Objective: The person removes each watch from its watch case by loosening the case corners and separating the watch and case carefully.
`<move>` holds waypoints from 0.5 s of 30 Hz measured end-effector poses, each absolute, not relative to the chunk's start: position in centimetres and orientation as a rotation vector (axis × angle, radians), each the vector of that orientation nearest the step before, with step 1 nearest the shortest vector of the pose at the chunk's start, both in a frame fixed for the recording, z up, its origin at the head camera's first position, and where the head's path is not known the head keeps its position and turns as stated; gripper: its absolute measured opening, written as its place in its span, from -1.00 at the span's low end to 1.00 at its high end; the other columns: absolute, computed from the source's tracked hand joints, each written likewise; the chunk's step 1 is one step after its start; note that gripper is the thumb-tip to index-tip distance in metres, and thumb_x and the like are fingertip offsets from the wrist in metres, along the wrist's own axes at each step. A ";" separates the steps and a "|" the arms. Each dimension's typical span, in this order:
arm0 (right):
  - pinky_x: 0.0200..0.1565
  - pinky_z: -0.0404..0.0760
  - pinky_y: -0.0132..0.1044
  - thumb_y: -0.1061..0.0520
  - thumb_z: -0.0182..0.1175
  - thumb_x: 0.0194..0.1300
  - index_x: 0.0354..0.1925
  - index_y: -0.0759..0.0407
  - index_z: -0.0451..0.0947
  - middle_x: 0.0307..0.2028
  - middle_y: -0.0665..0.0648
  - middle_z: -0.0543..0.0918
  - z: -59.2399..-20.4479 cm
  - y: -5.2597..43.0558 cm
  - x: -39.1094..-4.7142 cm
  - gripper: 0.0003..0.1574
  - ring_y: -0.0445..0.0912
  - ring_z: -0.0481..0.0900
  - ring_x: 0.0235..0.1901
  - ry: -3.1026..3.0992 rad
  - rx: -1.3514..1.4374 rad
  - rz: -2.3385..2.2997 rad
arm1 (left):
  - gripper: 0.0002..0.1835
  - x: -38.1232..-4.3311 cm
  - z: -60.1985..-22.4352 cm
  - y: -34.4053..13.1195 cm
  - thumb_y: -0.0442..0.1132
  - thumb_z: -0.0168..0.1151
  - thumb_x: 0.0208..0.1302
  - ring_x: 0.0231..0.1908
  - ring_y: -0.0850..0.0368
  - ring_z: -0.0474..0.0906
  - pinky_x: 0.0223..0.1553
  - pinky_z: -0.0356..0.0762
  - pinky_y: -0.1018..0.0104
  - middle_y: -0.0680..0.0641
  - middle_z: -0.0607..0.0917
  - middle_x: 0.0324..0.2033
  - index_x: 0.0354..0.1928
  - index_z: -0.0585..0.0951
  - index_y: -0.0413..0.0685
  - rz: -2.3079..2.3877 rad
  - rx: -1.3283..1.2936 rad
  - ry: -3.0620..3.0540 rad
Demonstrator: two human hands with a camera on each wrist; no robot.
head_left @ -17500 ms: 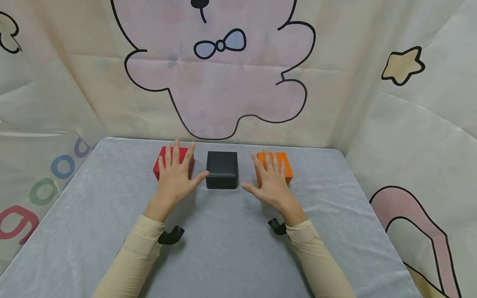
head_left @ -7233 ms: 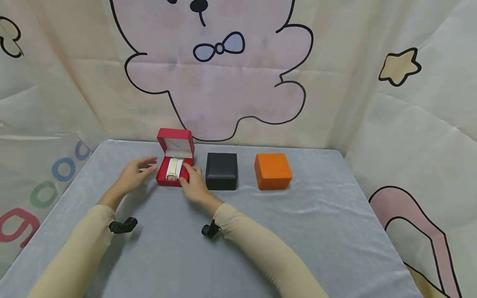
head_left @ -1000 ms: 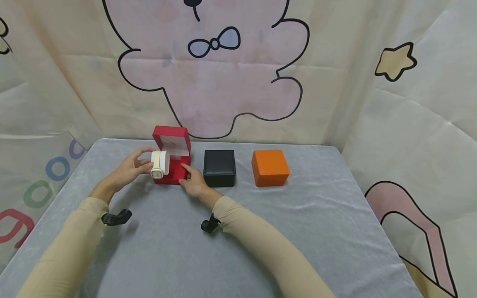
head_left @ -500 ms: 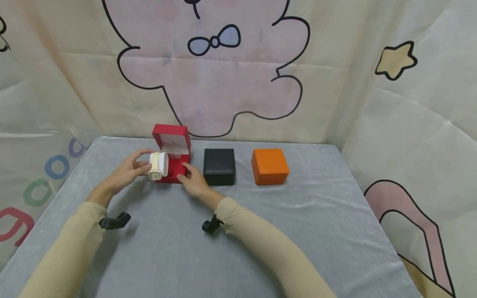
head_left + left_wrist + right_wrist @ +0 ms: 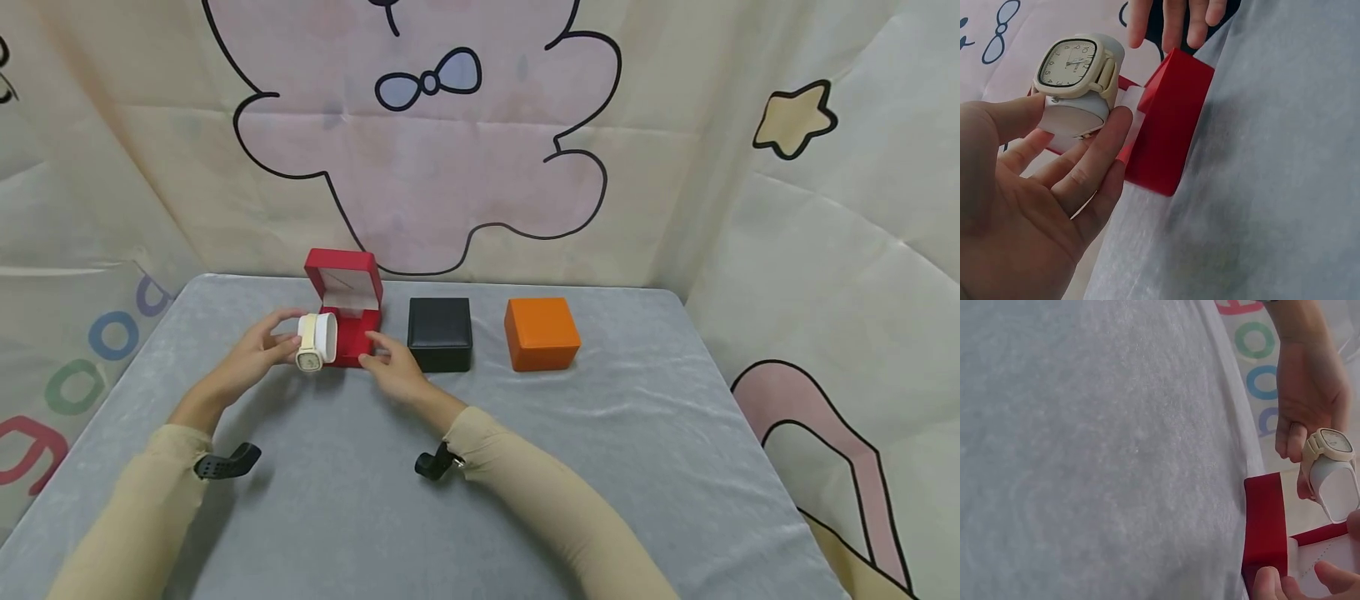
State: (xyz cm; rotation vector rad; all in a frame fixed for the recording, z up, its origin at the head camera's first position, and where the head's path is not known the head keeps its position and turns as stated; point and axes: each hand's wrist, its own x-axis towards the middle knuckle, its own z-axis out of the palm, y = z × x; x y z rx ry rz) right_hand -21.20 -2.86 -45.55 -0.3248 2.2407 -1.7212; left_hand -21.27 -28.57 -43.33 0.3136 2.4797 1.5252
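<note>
In the head view my left hand [image 5: 258,350] is at the left side of an open red watch box [image 5: 352,340]. Its thumb and fingers hold a cream wristwatch [image 5: 308,350] wrapped round a white watch pillow [image 5: 1079,115]. The square dial faces up in the left wrist view, with the pillow raised in front of the box. My right hand [image 5: 397,371] is at the box's right side, fingertips right by its rim and nothing in them. The box's lid stands up with a white lining, and its red inside shows.
A black box [image 5: 440,335] and an orange box [image 5: 542,333], both with lids down, stand in a row to the right of the red one. Grey cloth [image 5: 360,500] covers the table, and a printed curtain [image 5: 675,125] hangs behind it.
The red box, earlier covered by my left hand, has been opened. The watch on its pillow has come out of it in my left hand, and lately moves slightly left and nearer me.
</note>
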 end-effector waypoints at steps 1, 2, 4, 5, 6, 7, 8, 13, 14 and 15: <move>0.13 0.65 -0.18 0.11 0.11 0.49 0.47 0.11 0.34 0.36 0.28 0.46 -45.5 -2.8 -21.1 -0.37 0.06 0.63 0.20 2.236 -0.325 -1.726 | -0.37 -21.2 -43.3 -28.5 -0.01 0.03 0.56 -0.04 0.56 0.55 -0.05 0.56 0.57 -0.16 0.48 0.24 0.52 0.14 -0.05 1.524 0.313 2.479; 0.13 0.65 -0.17 0.11 0.11 0.50 0.47 0.10 0.33 0.36 0.28 0.46 -45.3 -2.7 -21.0 -0.37 0.07 0.62 0.20 2.235 -0.330 -1.723 | -0.38 -21.1 -43.3 -28.5 -0.01 0.02 0.56 -0.04 0.55 0.56 -0.05 0.56 0.57 -0.10 0.48 0.21 0.51 0.15 -0.04 1.526 0.317 2.479; 0.14 0.65 -0.16 0.11 0.10 0.50 0.47 0.11 0.33 0.36 0.30 0.45 -45.1 -2.5 -20.8 -0.37 0.08 0.62 0.21 2.234 -0.350 -1.723 | -0.39 -20.9 -43.3 -28.3 -0.02 0.01 0.57 -0.04 0.53 0.56 -0.04 0.57 0.56 -0.01 0.50 0.15 0.51 0.16 -0.06 1.530 0.332 2.478; 0.14 0.65 -0.16 0.12 0.10 0.50 0.47 0.12 0.32 0.36 0.31 0.45 -45.0 -2.4 -20.7 -0.37 0.09 0.62 0.20 2.230 -0.363 -1.729 | -0.40 -20.9 -43.3 -28.3 -0.03 0.00 0.57 -0.04 0.52 0.56 -0.04 0.57 0.55 0.01 0.50 0.13 0.50 0.16 -0.06 1.533 0.338 2.475; 0.13 0.65 -0.15 0.12 0.10 0.50 0.47 0.13 0.32 0.36 0.31 0.45 -44.9 -2.4 -20.6 -0.36 0.09 0.62 0.20 2.228 -0.377 -1.731 | -0.40 -20.8 -43.2 -28.2 -0.03 0.01 0.57 -0.03 0.52 0.56 -0.04 0.57 0.55 0.02 0.51 0.12 0.50 0.17 -0.06 1.537 0.341 2.474; 0.13 0.65 -0.15 0.12 0.11 0.50 0.47 0.13 0.32 0.36 0.31 0.45 -44.8 -2.3 -20.5 -0.36 0.09 0.62 0.20 2.227 -0.392 -1.733 | -0.41 -20.7 -43.2 -28.1 -0.03 0.01 0.57 -0.04 0.52 0.56 -0.04 0.57 0.54 0.01 0.50 0.12 0.50 0.18 -0.06 1.537 0.342 2.475; 0.13 0.65 -0.15 0.12 0.11 0.50 0.48 0.14 0.31 0.36 0.31 0.45 -44.8 -2.3 -20.4 -0.36 0.09 0.62 0.20 2.227 -0.407 -1.735 | -0.41 -20.6 -43.2 -28.0 -0.03 0.01 0.57 -0.04 0.51 0.57 -0.05 0.58 0.54 0.00 0.51 0.12 0.49 0.19 -0.06 1.535 0.345 2.476; 0.16 0.63 -0.17 0.10 0.12 0.50 0.48 0.15 0.30 0.36 0.31 0.45 -45.1 -2.2 -19.9 -0.34 0.08 0.60 0.20 2.245 -0.465 -1.723 | -0.42 -20.1 -43.5 -27.5 -0.04 0.04 0.56 -0.04 0.50 0.58 -0.05 0.62 0.50 -0.07 0.53 0.11 0.48 0.22 -0.08 1.538 0.349 2.470; 0.16 0.63 -0.17 0.10 0.12 0.49 0.48 0.15 0.30 0.37 0.29 0.46 -45.2 -2.1 -19.8 -0.34 0.09 0.59 0.21 2.250 -0.474 -1.718 | -0.41 -20.0 -43.6 -27.4 -0.05 0.04 0.56 -0.05 0.49 0.59 -0.06 0.62 0.49 -0.08 0.53 0.11 0.49 0.22 -0.09 1.538 0.348 2.469; 0.17 0.63 -0.17 0.09 0.13 0.49 0.48 0.15 0.31 0.37 0.28 0.46 -45.2 -2.1 -19.7 -0.34 0.10 0.59 0.22 2.257 -0.485 -1.712 | -0.41 -19.9 -43.6 -27.4 -0.05 0.04 0.56 -0.05 0.47 0.60 -0.05 0.62 0.49 -0.11 0.52 0.13 0.49 0.22 -0.11 1.544 0.349 2.463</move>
